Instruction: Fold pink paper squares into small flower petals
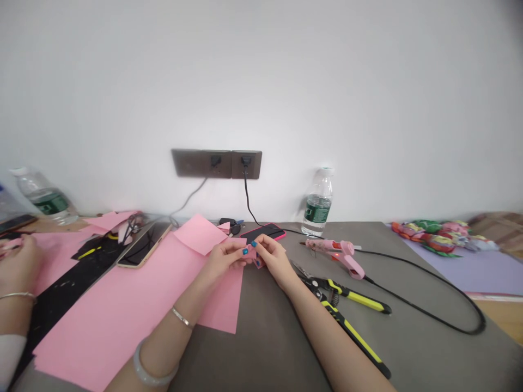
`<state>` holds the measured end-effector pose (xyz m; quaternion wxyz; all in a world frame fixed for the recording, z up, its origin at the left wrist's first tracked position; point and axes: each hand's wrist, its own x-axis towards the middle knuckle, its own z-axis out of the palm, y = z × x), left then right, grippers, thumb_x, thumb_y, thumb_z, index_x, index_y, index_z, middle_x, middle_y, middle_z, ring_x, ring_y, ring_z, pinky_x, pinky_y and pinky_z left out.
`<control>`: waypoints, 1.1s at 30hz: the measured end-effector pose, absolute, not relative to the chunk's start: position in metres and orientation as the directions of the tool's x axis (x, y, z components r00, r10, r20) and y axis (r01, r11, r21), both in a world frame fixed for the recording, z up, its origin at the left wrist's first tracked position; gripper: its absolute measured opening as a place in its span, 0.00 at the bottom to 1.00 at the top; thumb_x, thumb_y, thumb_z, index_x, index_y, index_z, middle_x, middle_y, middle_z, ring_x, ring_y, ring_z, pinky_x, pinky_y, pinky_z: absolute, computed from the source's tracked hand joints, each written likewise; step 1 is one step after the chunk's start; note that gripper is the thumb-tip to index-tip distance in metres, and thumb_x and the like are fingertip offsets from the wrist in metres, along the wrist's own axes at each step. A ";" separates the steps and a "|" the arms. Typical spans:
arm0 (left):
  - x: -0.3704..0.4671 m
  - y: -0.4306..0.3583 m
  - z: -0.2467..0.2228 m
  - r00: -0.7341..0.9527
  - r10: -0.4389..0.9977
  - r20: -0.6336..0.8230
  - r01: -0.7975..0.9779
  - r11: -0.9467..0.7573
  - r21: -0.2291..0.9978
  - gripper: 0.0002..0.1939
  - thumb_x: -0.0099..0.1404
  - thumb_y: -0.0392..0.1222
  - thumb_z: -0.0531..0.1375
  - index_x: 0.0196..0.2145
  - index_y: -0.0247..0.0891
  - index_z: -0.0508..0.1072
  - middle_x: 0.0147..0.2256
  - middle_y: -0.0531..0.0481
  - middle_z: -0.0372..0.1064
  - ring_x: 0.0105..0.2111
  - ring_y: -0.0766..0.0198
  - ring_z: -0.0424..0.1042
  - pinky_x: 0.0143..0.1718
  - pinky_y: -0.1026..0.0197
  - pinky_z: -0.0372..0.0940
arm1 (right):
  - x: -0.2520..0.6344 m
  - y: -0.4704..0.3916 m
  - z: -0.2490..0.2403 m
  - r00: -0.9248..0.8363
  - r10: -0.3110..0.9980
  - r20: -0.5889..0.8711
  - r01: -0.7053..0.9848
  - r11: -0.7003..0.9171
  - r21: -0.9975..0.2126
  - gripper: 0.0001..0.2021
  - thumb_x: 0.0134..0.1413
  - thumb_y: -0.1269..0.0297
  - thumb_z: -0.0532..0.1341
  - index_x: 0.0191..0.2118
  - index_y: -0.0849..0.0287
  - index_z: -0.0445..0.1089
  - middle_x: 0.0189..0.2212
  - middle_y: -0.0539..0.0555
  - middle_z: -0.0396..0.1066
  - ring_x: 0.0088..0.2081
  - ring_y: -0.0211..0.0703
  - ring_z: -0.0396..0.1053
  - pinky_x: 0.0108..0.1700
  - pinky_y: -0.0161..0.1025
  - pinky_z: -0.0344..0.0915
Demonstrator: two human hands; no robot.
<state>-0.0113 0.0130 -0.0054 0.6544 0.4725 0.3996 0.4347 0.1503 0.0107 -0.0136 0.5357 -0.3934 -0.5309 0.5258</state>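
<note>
At the centre of the frame, the left hand [226, 255] and the right hand [272, 256] are closed, fingertips together, on a small folded pink piece [252, 253]. Pink sheets [134, 299] extend from the centre to the lower left. A pink glue gun [333, 247] lies right of centre, above open yellow-and-black pliers [347, 310]. A water bottle [317, 207] stands upright behind the glue gun. A co-worker's hand [20, 264] is at the left edge.

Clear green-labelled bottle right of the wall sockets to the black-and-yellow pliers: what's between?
The pink plastic glue gun, lying on the grey mat; head view.
</note>
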 end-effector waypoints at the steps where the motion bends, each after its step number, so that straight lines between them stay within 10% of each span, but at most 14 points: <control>1: -0.012 0.014 -0.006 0.291 0.953 -0.089 -0.158 0.139 0.978 0.15 0.50 0.49 0.71 0.32 0.36 0.80 0.31 0.45 0.79 0.30 0.60 0.78 0.33 0.61 0.71 | 0.150 0.011 -0.014 -0.131 0.980 0.151 -0.133 0.134 -0.982 0.20 0.48 0.46 0.65 0.26 0.57 0.63 0.19 0.43 0.59 0.16 0.29 0.55 0.18 0.30 0.53; 22: -0.017 0.012 -0.003 0.244 0.965 -0.093 -0.066 0.112 0.991 0.13 0.52 0.48 0.70 0.30 0.35 0.81 0.25 0.48 0.77 0.25 0.64 0.73 0.30 0.62 0.68 | 0.151 0.009 -0.014 -0.217 0.961 0.173 -0.086 0.157 -0.984 0.18 0.52 0.48 0.64 0.28 0.56 0.59 0.18 0.43 0.64 0.18 0.37 0.71 0.18 0.30 0.52; 33: -0.016 0.012 -0.002 0.237 0.968 0.085 0.002 -0.088 0.996 0.13 0.55 0.48 0.67 0.28 0.34 0.77 0.22 0.51 0.72 0.21 0.68 0.68 0.24 0.66 0.61 | 0.148 0.007 -0.018 -0.224 0.941 0.253 0.064 0.274 -0.960 0.13 0.59 0.53 0.58 0.31 0.56 0.61 0.22 0.45 0.61 0.20 0.34 0.62 0.22 0.32 0.56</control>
